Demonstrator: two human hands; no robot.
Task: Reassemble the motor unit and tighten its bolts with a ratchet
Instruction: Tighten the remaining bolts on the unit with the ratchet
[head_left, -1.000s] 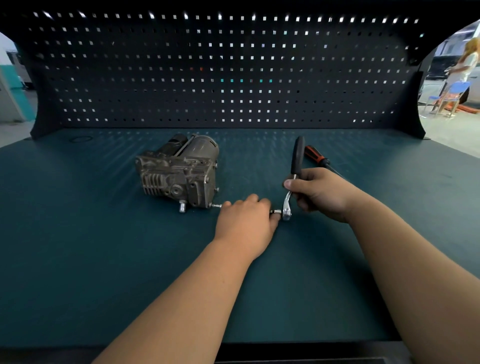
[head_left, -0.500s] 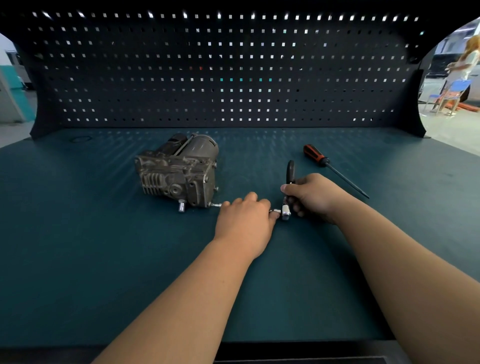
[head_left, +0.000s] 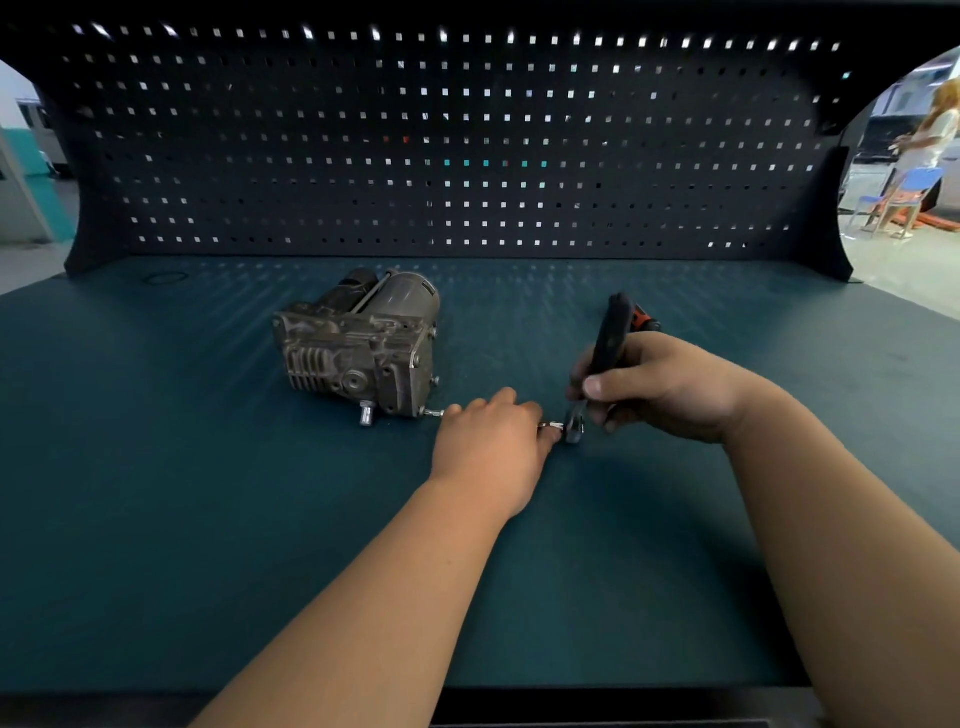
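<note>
Teal workbench (head_left: 208, 519) surface is filling most of the frame, with a black pegboard (head_left: 467, 156) standing along its far edge. The motor unit (head_left: 363, 353) is sitting on the workbench left of centre, its cylinder end pointing toward the pegboard. A thin metal rod (head_left: 434, 413) is running rightward from the unit's lower right corner, and our left hand (head_left: 493, 447) is lying over its middle, fingers curled down around it. Our right hand (head_left: 665, 384) is gripping the ratchet (head_left: 610, 338), fingers and thumb wrapped round the black handle, which is tilting up and away from us. The ratchet's head is meeting the rod's right end just beside our left thumb. An orange-and-black screwdriver handle (head_left: 644, 318) is peeking out behind the ratchet. At the upper right, a person (head_left: 935, 130) is standing near a blue chair (head_left: 909, 192).
</note>
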